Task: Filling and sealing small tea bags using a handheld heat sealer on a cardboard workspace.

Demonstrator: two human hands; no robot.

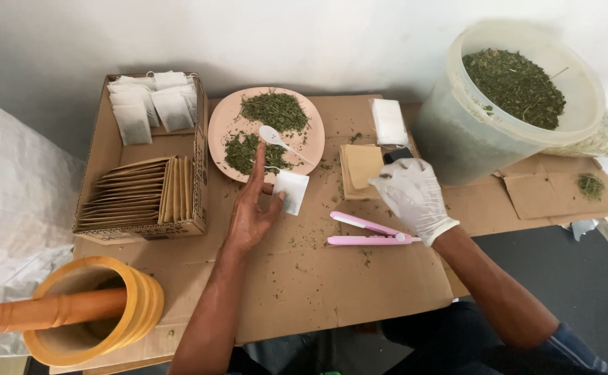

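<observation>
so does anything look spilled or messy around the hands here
Yes. Bits of dried green herb lie scattered over the cardboard sheet, around the pink plate and the pink sealing tongs. A separate small heap sits on the cardboard right of the bucket.
</observation>
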